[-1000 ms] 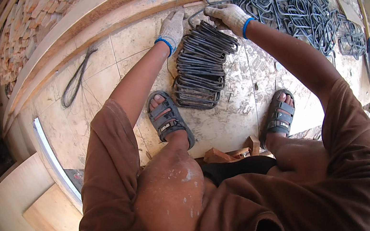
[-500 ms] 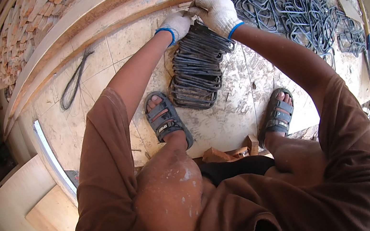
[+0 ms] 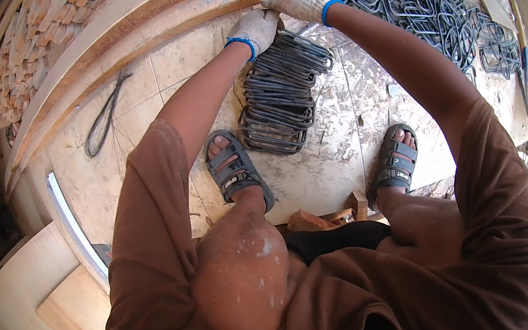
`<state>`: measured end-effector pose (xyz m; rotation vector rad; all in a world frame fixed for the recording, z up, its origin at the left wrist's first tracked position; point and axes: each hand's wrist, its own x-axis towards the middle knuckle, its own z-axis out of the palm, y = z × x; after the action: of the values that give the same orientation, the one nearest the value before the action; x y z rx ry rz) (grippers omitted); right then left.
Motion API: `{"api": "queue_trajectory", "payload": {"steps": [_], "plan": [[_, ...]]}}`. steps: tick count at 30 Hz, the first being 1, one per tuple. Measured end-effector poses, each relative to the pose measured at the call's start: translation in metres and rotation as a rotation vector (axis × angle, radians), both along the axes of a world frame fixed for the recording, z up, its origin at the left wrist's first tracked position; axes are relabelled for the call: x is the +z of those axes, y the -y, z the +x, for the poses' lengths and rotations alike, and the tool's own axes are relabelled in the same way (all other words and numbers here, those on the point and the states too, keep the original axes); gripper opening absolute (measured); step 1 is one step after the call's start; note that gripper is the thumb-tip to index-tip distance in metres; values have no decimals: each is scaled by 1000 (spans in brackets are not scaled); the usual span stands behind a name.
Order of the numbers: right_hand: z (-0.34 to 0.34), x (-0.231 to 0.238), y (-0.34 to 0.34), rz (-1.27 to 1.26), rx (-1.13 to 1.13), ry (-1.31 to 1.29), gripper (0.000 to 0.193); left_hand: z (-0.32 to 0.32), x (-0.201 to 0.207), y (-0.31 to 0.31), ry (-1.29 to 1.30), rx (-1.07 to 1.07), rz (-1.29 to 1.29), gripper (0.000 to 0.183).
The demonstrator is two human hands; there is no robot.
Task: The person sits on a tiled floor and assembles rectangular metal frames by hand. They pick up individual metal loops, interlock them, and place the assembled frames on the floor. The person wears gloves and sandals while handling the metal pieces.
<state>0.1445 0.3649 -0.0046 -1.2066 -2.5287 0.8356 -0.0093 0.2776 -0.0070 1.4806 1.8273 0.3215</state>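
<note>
My left hand (image 3: 256,31), in a whitish knit glove with a blue cuff, is closed at the far end of a row of bent steel bar stirrups (image 3: 277,97). My right hand (image 3: 300,1), gloved alike, is just above and to the right, its fingers drawn together and pointing left toward the left hand's fingertips. What lies between the fingertips of either hand is too small or hidden to make out. The dark rectangular stirrups lean on one another in a curved row on the tiled floor, between my sandalled feet.
A big heap of stirrups (image 3: 400,1) lies at the far right. Long wooden boards (image 3: 139,29) run just beyond my hands, with stacked wood pieces (image 3: 45,47) behind. A looped bundle of thin wire (image 3: 106,121) rests on the floor at left. Wood blocks (image 3: 314,219) lie between my legs.
My right hand has lifted away and to the left, baring more of the stirrups' far end. My left hand has shifted slightly right. The row of stirrups stays nearly in place.
</note>
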Motion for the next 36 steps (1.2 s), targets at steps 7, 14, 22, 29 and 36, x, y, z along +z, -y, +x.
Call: {"api": "queue_trajectory", "payload": {"steps": [7, 14, 22, 29, 36], "plan": [[17, -31, -7, 32, 22, 180, 58, -4, -38, -13, -89, 45, 278, 62], [21, -11, 1, 2, -198, 175, 57, -13, -46, -8, 36, 62, 140, 62], [-1, 35, 76, 900, -306, -311, 30, -42, -103, -8, 59, 4, 208, 54], [21, 1, 274, 336, 421, -235, 82, -27, -108, -21, 122, 214, 54, 50], [5, -45, 271, 642, 702, -75, 54, -28, -82, -10, 171, 131, 51, 55]]}}
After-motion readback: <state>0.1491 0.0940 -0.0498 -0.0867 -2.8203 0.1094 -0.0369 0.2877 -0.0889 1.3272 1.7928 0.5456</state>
